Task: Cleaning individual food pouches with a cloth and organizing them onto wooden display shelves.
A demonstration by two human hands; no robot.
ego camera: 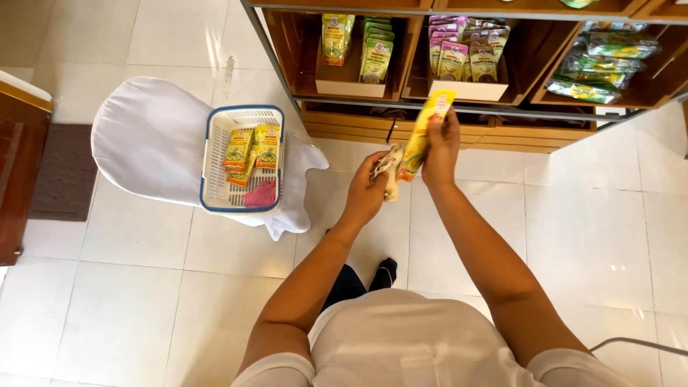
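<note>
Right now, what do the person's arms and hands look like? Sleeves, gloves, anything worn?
Both arms are bare from the upper arm down. The left hand and right hand have no gloves, and no rings, watch or bracelets show. Short white sleeves end above the elbows, part of a white top. No markings are visible on either arm.

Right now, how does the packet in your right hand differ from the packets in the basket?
The yellow packet is held up on end by the right hand; the basket packets lie flat in the white basket. The held one is alone and close to the left hand's cloth; the others lie several together beside a pink cloth. All look yellow.
</note>
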